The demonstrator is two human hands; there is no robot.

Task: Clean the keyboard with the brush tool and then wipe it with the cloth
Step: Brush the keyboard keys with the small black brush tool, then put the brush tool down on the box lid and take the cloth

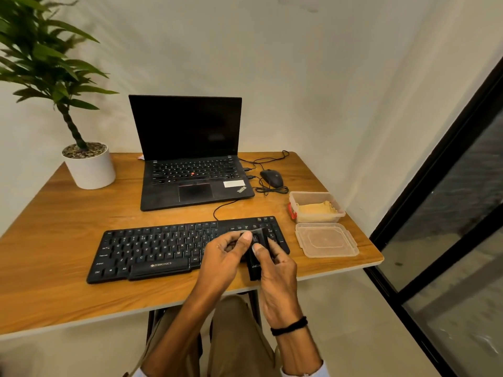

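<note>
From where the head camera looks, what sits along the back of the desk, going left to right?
White pot with the green plant → open black laptop → black wired mouse → clear plastic box holding a yellow cloth, a little nearer than the rest.

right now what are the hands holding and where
Both hold the black brush tool above the keyboard's right end: the right hand grips its body, and the left hand pinches its top end.
</note>
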